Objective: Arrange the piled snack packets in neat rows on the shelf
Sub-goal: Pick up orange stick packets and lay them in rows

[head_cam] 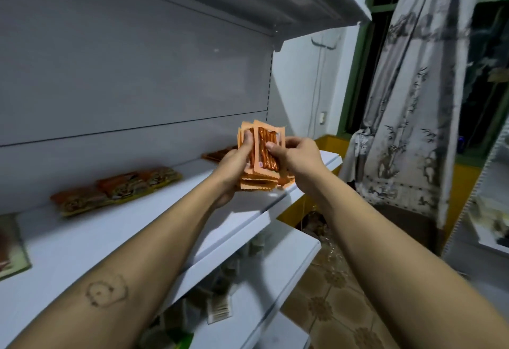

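Held item: a stack of snack packets (257, 183), pale orange with zigzag-cut edges, fanned a little so the lower edges show in steps.
Front packet: the front packet (269, 146) stands roughly upright, facing the camera. Through its clear window show long reddish-brown sticks lying side by side.
Where the stack is: held in the air just above the right end of the white shelf (137, 227), near its front edge.
Left hand: the left hand (234, 164) cradles the stack from the left. Its grip is closed round the packets, with the thumb lying up the front.
Right hand: the right hand (298, 156) has its grip closed on the front packet, thumb on the face and fingers behind the right edge.
On the shelf: further left lies a row of flat packets (115, 189), yellow and orange, overlapping end to end. One more packet (11, 246) lies at the far left edge of view, partly cut off. A dark packet (217, 154) lies just behind the left hand.
Below: a lower shelf (289, 255) holds blurred goods.
Right side: a grey patterned curtain (413, 101) hangs beside the shelving.
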Motion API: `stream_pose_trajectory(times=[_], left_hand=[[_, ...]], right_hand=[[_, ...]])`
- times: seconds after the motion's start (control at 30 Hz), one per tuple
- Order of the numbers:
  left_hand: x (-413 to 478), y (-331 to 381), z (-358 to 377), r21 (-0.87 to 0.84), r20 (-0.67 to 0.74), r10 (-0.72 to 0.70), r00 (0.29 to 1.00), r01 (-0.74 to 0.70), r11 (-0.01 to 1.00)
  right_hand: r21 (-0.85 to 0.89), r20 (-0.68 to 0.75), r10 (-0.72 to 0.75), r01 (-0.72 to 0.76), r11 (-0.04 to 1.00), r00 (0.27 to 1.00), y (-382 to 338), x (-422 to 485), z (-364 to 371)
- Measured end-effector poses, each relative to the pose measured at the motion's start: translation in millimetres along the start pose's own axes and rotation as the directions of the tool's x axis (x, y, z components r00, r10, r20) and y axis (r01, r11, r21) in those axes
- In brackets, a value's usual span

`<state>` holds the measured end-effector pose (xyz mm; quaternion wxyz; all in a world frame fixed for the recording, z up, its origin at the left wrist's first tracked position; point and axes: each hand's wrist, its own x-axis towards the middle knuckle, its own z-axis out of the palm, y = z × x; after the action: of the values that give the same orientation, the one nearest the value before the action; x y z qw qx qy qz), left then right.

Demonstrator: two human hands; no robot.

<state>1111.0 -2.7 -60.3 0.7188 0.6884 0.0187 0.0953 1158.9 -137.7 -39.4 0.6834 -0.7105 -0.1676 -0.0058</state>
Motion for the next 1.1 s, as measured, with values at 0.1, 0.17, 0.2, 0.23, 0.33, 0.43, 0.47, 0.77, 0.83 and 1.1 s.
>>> stream_pose_trajectory(times=[0.1,0.17,0.2,0.23,0.33,0.43,0.47,0.77,0.83,1.1], left_hand=[[15.2,-4.5,-8.6,0.017,-0.044,0.018,0.999,-0.017,1.000],[25.4,-7.4,-11.0,-0.005,-0.096,0.014,0.995,-0.014,1.000],[30.9,-8.0,-10.1,-0.014,-0.117,0.015,0.993,-0.017,1.000],[36.4,-8.0,-7.9,-0.013,-0.137,0.023,0.990,-0.025,1.000],[54.6,-8.9,2.0,0.052,-0.260,0.076,0.963,-0.065,0.997],[74.2,-14.5,9.7,0.106,-0.428,0.097,0.899,-0.057,0.993],[79.9,-16.8,10.8,0.118,-0.481,0.092,0.872,-0.040,0.992],[88.6,-35.7,16.5,0.139,-0.707,0.056,0.705,0.061,0.988],[85.0,-39.9,17.5,0.150,-0.729,0.066,0.682,0.065,0.987],[86.1,-55.2,26.1,0.181,-0.760,0.091,0.643,0.076,0.981]], right_hand=[[0.053,0.038,0.052,-0.054,0.997,0.998,6.5,30.5,2.9],[0.083,0.090,0.071,-0.079,0.993,0.993,9.5,48.1,1.5],[0.088,0.110,0.059,-0.069,0.994,0.992,11.4,57.4,0.5],[0.075,0.121,0.036,-0.045,0.996,0.992,13.8,67.9,-0.8],[-0.051,0.116,-0.047,0.053,0.997,0.992,16.4,100.1,-8.6],[-0.168,0.173,-0.013,0.043,0.985,0.985,23.7,133.8,-27.3],[-0.247,0.216,0.014,0.041,0.968,0.976,27.8,141.6,-33.6],[-0.613,0.520,0.113,0.278,0.740,0.847,69.5,165.0,-31.8],[-0.662,0.533,0.110,0.332,0.671,0.839,79.1,168.8,-31.5],[-0.646,0.622,-0.114,0.590,0.485,0.775,97.5,167.3,-36.5]])
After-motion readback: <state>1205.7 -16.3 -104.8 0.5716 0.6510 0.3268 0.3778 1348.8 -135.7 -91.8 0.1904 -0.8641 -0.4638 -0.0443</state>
